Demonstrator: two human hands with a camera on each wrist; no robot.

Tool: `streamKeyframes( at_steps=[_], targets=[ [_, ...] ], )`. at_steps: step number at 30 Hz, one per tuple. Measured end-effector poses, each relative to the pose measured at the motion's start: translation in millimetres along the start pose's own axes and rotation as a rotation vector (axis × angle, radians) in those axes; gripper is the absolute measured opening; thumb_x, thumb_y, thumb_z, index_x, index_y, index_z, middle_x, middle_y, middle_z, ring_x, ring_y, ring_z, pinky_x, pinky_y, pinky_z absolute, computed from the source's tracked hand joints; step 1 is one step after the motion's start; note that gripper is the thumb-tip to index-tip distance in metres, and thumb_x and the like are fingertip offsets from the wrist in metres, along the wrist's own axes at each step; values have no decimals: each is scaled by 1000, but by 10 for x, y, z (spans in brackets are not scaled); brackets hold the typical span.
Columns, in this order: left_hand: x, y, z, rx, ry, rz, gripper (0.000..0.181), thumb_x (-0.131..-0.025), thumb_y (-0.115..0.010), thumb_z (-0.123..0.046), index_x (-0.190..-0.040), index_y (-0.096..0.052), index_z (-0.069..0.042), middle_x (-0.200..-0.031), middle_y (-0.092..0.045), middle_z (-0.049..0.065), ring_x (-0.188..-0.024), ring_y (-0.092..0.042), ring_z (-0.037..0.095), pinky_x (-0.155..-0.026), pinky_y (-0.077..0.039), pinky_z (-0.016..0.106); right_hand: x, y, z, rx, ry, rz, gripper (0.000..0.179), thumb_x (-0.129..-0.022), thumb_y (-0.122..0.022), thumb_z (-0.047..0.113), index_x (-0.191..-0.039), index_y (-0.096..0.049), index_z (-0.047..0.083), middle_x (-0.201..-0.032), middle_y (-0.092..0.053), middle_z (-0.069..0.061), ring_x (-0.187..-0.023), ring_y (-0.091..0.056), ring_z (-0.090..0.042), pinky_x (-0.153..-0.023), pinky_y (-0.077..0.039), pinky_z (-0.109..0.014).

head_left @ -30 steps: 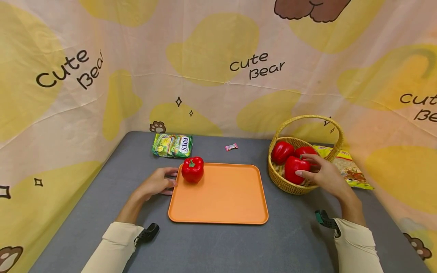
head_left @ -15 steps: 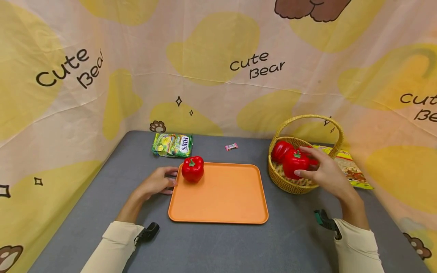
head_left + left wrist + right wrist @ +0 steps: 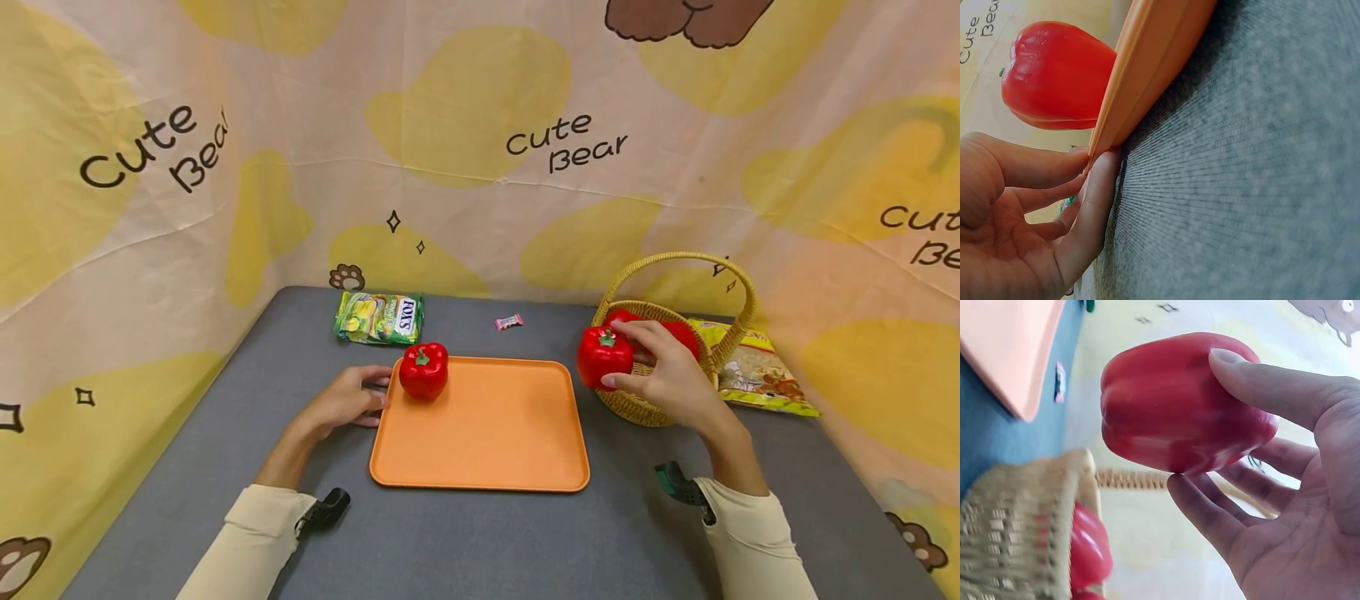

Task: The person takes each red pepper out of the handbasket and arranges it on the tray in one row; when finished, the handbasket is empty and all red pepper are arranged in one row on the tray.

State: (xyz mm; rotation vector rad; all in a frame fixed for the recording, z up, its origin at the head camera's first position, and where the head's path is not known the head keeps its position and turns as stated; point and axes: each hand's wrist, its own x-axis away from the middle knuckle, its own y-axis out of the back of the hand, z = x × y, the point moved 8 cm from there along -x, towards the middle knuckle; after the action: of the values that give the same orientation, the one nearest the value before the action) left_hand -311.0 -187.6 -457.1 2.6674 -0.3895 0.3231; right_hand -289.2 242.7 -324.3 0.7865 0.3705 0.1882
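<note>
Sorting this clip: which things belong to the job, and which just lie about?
Seemingly in use:
orange rectangular tray
red bell pepper on it
held red bell pepper
yellow woven basket
red peppers inside

Seemingly idle:
green Fox's packet
small pink-wrapped sweet
yellow printed bag

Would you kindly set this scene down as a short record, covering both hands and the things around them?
Left hand: pinches the edge of the orange tray
Right hand: holds a red pepper in the air
On tray: second pepper, stem up
Wicker basket: more peppers inside, partly hidden
Behind tray: green packet, small pink wrapper
Beside basket: yellow packet
</note>
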Motion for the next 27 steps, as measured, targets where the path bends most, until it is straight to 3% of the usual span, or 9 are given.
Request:
streamKeyframes(
  at_steps=[2, 4, 9, 27],
  targets=[
    [-3, 2, -5, -1, -3, 1, 58, -100, -60, -2, -155, -44, 6, -151, -51, 28, -115, -68, 31, -81, -67, 39, -39, -85, 23, -7, 2, 17, 76, -87, -89, 16, -152, -53, 1, -149, -50, -19, -132, -57, -43, -107, -53, -56],
    [-5, 1, -6, 4, -1, 2, 58, -100, -60, -2, -155, -44, 6, -152, -51, 28, -115, -68, 31, -81, -67, 39, -81, -177, 43, -16, -5, 38, 78, -85, -89, 13, -153, -52, 1, -149, -48, -19, -134, -54, -44, -108, -52, -59],
    [3, -2, -6, 16, 8, 5, 59, -100, -60, -1, -156, -43, 6, -152, -50, 28, -118, -67, 32, -82, -66, 39, -199, -416, 99, -23, -12, 72, 82, -82, -90, 11, -154, -51, 1, -145, -48, -18, -134, -53, -43, -110, -51, -59],
    [9, -6, -13, -1, 19, 0, 58, -100, -61, -3, -156, -44, 5, -151, -51, 26, -117, -67, 31, -82, -66, 39, -517, -1203, 363, -46, 32, 176, 74, -81, -91, 10, -146, -56, 4, -138, -59, -15, -124, -62, -35, -104, -58, -52]
  ],
)
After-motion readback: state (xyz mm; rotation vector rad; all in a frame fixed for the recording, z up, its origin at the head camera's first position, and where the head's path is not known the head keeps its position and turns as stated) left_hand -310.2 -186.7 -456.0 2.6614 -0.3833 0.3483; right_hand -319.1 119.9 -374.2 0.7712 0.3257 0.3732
